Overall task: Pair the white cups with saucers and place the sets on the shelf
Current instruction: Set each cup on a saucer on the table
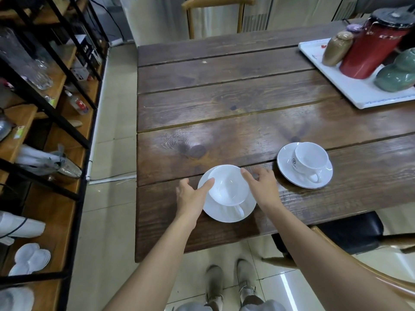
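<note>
Two hands — left [190, 196], right [261, 187] — spread open, flanking the near cup [229, 187] on its saucer [224, 215].

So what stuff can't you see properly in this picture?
Head view only:
- The near saucer: much of it is covered by its cup and the left hand.
- The right hand: its fingertips by the cup, so whether it touches is unclear.
- The logo on the far cup: too small to read.
- The green jar on the white tray: cut off by the right edge.
</note>
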`<state>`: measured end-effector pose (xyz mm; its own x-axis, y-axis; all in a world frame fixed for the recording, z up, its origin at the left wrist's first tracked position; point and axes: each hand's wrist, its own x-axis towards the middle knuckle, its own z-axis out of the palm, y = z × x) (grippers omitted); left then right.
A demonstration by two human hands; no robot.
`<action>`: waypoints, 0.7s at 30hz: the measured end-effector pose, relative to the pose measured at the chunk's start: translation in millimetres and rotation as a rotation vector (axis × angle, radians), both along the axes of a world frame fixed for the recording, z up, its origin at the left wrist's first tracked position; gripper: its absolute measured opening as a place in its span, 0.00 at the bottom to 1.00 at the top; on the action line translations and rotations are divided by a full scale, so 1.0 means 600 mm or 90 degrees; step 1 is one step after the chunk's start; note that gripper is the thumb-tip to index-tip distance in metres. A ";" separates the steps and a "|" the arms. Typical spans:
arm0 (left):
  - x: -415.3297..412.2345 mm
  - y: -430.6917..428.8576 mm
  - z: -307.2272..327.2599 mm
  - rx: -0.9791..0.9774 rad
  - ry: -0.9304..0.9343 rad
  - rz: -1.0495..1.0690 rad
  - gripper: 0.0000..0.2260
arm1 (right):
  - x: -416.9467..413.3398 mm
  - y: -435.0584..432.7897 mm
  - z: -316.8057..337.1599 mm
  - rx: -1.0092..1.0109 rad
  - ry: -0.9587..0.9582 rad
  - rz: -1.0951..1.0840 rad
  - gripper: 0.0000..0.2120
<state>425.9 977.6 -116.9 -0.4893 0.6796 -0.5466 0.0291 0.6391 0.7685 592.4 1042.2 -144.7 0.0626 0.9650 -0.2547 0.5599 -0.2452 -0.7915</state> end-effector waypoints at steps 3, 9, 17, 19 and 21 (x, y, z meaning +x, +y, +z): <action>0.014 -0.001 -0.004 -0.056 -0.135 -0.013 0.39 | -0.003 -0.002 -0.008 -0.086 0.013 0.025 0.25; 0.023 0.000 -0.023 -0.065 -0.109 -0.003 0.23 | -0.010 0.000 -0.002 -0.164 0.035 0.050 0.25; 0.004 -0.044 0.011 0.036 -0.175 0.168 0.26 | -0.051 0.005 0.046 -0.257 0.237 0.203 0.26; -0.008 -0.066 0.026 0.059 -0.186 0.206 0.28 | -0.069 0.008 0.062 -0.259 0.245 0.279 0.25; -0.018 -0.090 0.039 0.087 -0.187 0.257 0.28 | -0.090 0.003 0.077 -0.256 0.261 0.332 0.23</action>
